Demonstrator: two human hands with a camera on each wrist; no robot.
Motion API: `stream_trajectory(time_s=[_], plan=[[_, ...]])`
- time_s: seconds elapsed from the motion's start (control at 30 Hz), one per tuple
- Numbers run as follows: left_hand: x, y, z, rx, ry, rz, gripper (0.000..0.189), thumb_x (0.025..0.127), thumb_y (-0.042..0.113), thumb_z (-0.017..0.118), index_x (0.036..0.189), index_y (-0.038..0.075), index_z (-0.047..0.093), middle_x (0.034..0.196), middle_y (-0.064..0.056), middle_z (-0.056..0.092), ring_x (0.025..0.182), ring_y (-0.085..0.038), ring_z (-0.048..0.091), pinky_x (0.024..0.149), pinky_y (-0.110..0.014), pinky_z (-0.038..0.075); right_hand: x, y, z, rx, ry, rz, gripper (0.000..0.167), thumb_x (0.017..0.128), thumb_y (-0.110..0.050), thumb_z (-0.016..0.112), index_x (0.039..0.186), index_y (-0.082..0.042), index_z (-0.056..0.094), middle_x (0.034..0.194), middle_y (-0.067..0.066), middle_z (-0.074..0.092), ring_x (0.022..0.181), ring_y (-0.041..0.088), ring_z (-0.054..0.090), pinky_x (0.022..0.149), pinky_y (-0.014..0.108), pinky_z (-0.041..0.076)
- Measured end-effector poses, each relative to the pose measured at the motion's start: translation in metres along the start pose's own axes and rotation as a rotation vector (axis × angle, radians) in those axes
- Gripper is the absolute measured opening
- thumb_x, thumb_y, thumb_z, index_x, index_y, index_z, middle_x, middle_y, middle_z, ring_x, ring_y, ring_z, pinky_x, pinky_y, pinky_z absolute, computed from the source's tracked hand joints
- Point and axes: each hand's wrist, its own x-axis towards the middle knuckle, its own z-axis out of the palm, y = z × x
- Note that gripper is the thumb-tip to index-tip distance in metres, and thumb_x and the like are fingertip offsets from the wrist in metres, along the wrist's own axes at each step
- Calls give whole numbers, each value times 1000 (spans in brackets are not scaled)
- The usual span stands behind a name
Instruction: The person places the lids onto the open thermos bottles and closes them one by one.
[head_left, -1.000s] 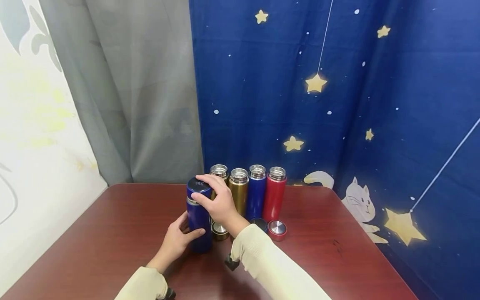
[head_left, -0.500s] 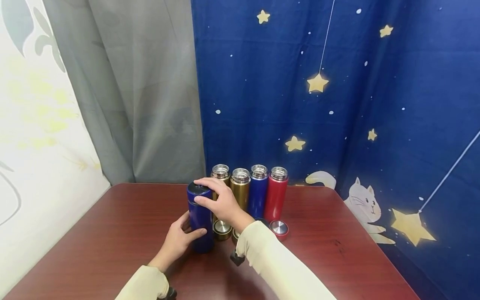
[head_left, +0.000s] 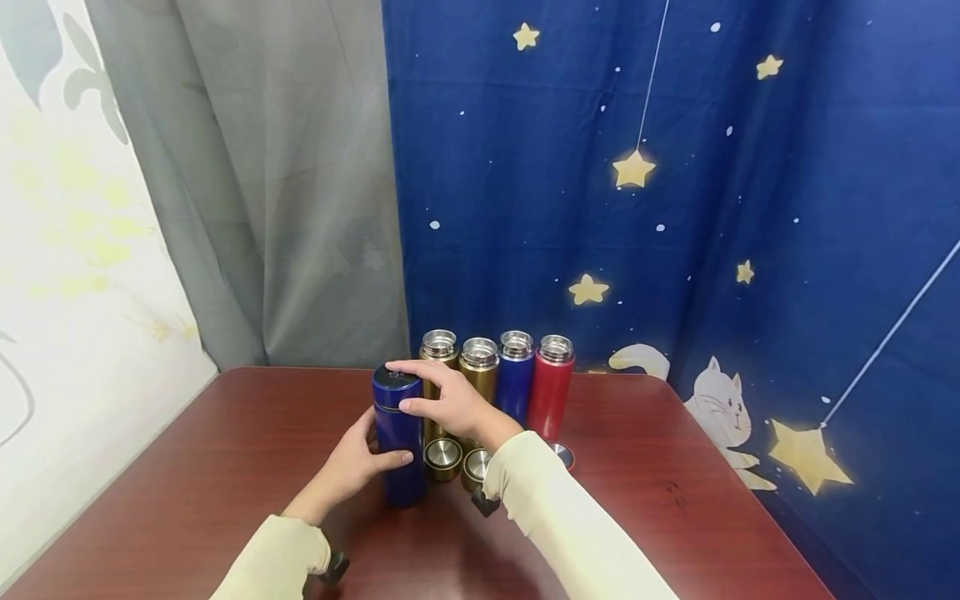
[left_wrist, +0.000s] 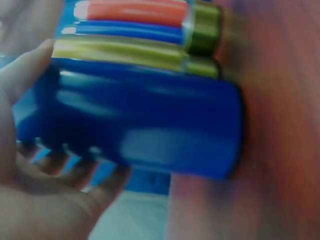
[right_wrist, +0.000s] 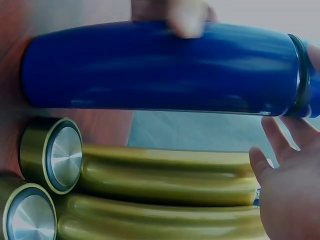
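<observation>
A blue thermos stands upright on the table at the left end of a row of bottles. My left hand grips its body, thumb across the front and fingers behind. The blue lid, with a black top, sits on the thermos's mouth; only a thin dark seam shows between them. My right hand holds this lid from the right, fingers over its top and thumb at its near side. In the right wrist view the lid is mostly cut off by the frame's edge.
Behind stand several uncapped thermoses: two gold, one blue and one red. In front of them lie gold lids and a red-rimmed lid, partly behind my right sleeve. Curtains hang behind the table.
The lid has come down on the blue thermos, and the silver neck seen earlier is covered. My right hand has turned, its forearm swinging to the right. My left hand keeps its grip.
</observation>
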Motion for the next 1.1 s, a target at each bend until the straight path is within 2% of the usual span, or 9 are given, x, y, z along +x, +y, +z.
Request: stream_trajectory(time_s=[0.1, 0.2, 0.3, 0.47, 0.67, 0.9, 1.0, 1.1], plan=[[7, 9, -1, -29, 36, 64, 81, 81, 13, 78, 148, 8, 33, 134, -17, 54, 115, -33, 59, 95, -44, 49, 0, 1, -3, -10, -9, 1, 51, 92, -26, 65, 141, -22, 52, 143, -4, 51, 133, 11, 40, 110, 38, 31], [7, 13, -2, -45, 74, 102, 81, 80, 10, 78, 148, 9, 34, 135, -16, 54, 115, -32, 59, 93, -35, 50, -1, 1, -1, -6, -9, 12, 51, 92, -26, 66, 141, -23, 53, 142, -4, 51, 133, 11, 40, 110, 37, 32], [7, 13, 0, -50, 73, 118, 82, 80, 8, 78, 149, 8, 33, 135, -16, 54, 114, -32, 60, 89, -28, 50, -2, 1, -1, -20, 8, 35, 52, 91, -28, 68, 141, -25, 54, 141, -6, 52, 132, 11, 41, 110, 38, 33], [7, 10, 1, -54, 84, 123, 83, 80, 8, 78, 149, 8, 34, 135, -16, 55, 112, -29, 61, 88, -26, 51, -1, 0, 1, -101, 61, 32, 52, 89, -32, 70, 138, -27, 56, 137, -7, 56, 127, 13, 45, 106, 39, 37], [10, 8, 0, -73, 87, 124, 81, 79, 6, 79, 148, 8, 36, 134, -16, 56, 110, -20, 62, 89, -26, 51, 0, -3, 11, -197, 199, -12, 52, 85, -37, 75, 133, -24, 61, 124, -2, 61, 117, 14, 48, 99, 35, 43], [11, 4, 2, -102, 83, 132, 80, 81, 4, 77, 149, 9, 35, 134, -17, 55, 110, -12, 62, 89, -25, 51, 0, -3, 28, -422, 406, -70, 54, 77, -45, 80, 124, -22, 66, 103, -1, 60, 102, 16, 50, 92, 33, 43], [10, 4, 2, -116, 83, 138, 80, 81, 2, 77, 149, 9, 35, 133, -18, 55, 109, -14, 63, 88, -27, 52, 1, -5, 34, -483, 464, -56, 56, 74, -50, 81, 120, -21, 67, 99, -1, 57, 100, 15, 49, 89, 31, 42], [10, 4, 2, -119, 80, 145, 80, 81, 2, 77, 149, 9, 35, 130, -19, 57, 105, -15, 65, 86, -29, 53, 3, -11, 38, -504, 489, 6, 58, 72, -54, 81, 117, -22, 66, 102, -1, 57, 101, 15, 48, 88, 30, 42]])
